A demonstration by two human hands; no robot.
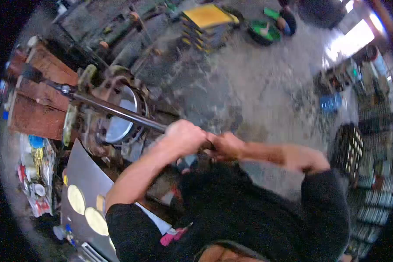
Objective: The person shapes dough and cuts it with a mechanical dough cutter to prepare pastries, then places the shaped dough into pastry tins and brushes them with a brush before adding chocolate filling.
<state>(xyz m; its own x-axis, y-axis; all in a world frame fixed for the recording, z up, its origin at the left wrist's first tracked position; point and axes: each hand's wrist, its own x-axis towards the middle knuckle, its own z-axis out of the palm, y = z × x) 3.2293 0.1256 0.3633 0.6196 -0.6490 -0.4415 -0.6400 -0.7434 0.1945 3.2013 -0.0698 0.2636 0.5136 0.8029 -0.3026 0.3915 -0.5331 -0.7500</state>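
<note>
Both of my hands are closed around a long dark metal bar (122,112) that slants from the upper left down to the middle of the view. My left hand (185,137) grips it nearer the machine. My right hand (226,146) wraps the bar's near end, just beside the left. At its far end the bar meets a shiny metal joint (65,89). Below and behind the bar is a round silvery metal disc (119,126), set in a worn round part of the machine (143,105). Motion blurs the hands slightly.
A grey sheet (85,168) at lower left carries pale round discs (76,199). Reddish-brown panels (43,96) stand beside the machine. A yellow-topped stack (207,16) and a dark tub with green inside (264,32) are farther off. Crates and stacked goods (373,198) line the right.
</note>
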